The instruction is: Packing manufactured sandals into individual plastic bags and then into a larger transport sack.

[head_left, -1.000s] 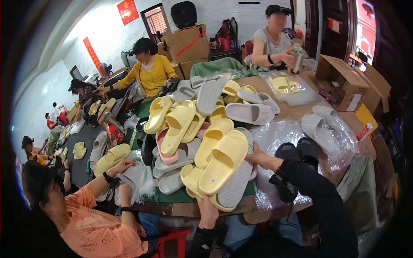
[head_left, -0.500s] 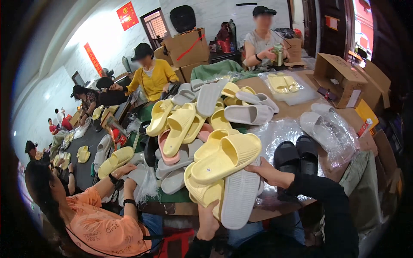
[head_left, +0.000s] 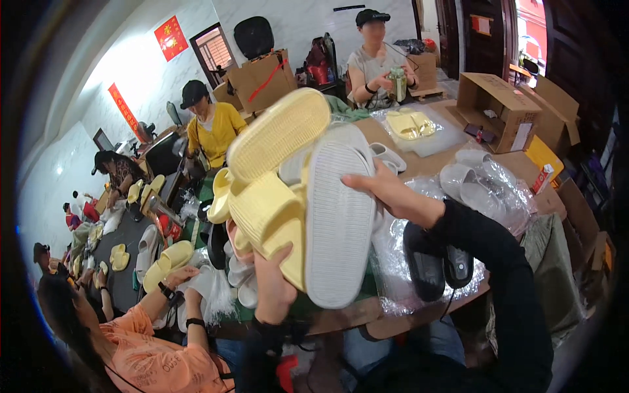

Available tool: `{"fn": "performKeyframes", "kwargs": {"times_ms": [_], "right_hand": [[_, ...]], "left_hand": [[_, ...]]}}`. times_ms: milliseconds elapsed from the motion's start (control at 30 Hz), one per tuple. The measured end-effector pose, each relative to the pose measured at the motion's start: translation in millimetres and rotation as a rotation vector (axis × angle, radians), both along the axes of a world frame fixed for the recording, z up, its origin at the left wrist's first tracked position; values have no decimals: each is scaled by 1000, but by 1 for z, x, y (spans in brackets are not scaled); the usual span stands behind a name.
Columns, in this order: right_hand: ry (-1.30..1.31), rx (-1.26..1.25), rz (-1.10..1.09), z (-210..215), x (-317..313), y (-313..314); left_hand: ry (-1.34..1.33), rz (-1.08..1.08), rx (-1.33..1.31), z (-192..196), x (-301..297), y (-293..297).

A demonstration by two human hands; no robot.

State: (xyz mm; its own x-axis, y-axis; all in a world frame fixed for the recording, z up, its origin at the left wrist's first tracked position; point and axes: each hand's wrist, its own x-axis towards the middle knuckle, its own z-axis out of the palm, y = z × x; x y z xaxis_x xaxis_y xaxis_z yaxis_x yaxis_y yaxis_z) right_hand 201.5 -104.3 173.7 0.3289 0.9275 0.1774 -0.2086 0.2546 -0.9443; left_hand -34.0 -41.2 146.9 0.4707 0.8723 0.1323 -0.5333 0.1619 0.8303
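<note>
My left hand [head_left: 272, 285] is closed on a yellow slipper [head_left: 272, 213], its thumb over the front edge. My right hand [head_left: 393, 190] grips a grey slipper [head_left: 337, 242] at its side, thumb pressed on the ribbed sole that faces me. Both slippers are raised together over the table, side by side. Above them, another yellow slipper [head_left: 282, 134] tilts with its sole toward me; what supports it is hidden. Behind my hands, more yellow, grey and pink slippers lie piled, mostly covered by the held ones.
Black slippers [head_left: 426, 262] lie on clear plastic at the right, near bagged grey slippers [head_left: 481, 183]. An open cardboard box [head_left: 498, 111] stands at the far right. A co-worker in orange [head_left: 154, 347] sits close on my left; another person [head_left: 377, 72] stands across the table.
Both hands have lifted the slippers up and leftward off the pile. The upper yellow slipper has tipped, turning its sole toward me. The view has shifted slightly.
</note>
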Motion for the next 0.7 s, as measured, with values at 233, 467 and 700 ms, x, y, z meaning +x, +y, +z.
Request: {"fn": "performKeyframes", "kwargs": {"times_ms": [233,467,700], "right_hand": [[-86,104,-366,43,27,111],[-207,-341,-153,-44,31,124],[-270,-234,118,-95,30,130]], "left_hand": [[-122,254,146,29,56,135],[268,383,171,-5,87,151],[515,57,378,-48,84,172]]}}
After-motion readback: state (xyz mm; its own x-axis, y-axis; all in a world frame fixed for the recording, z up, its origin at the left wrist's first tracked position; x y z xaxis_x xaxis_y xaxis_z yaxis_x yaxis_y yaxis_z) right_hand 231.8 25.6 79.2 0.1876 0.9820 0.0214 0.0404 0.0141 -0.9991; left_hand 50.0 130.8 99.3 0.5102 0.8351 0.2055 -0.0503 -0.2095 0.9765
